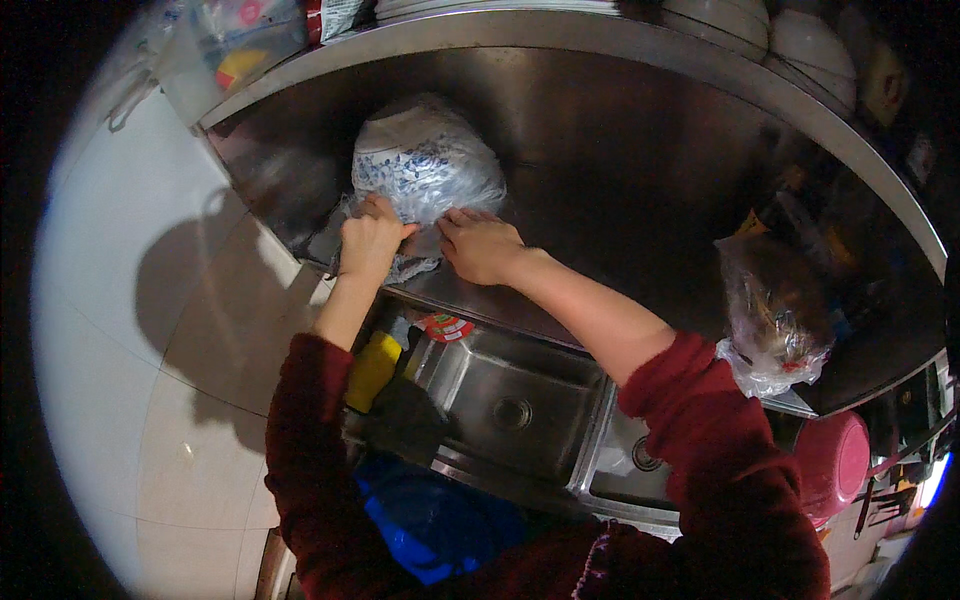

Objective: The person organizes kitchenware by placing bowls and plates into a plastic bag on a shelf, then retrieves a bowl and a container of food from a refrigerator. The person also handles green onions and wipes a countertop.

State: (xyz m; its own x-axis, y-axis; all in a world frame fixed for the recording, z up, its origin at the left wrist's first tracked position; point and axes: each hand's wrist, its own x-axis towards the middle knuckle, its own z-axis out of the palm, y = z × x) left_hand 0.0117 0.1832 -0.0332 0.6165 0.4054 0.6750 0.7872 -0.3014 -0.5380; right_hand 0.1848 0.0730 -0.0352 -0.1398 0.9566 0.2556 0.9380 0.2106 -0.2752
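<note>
Blue-and-white patterned dishware (420, 161), wrapped in a clear plastic bag, lies on a dark metal shelf (600, 195). Its exact kind cannot be told through the plastic. My left hand (372, 238) is at the near left part of the bag, fingers curled on the plastic, thumb pointing right. My right hand (480, 244) touches the bag's near right side, its fingers bent and partly hidden. Between the hands and below them, crumpled plastic (409, 268) reaches the shelf's front edge.
Below the shelf is a double steel sink (517, 375), with a yellow item (373, 371) at its left. A filled clear bag (776, 322) lies on the shelf at right, above a pink basin (832, 461). White bowls (810, 56) stand on the upper shelf. Tiled wall (112, 300) borders the left.
</note>
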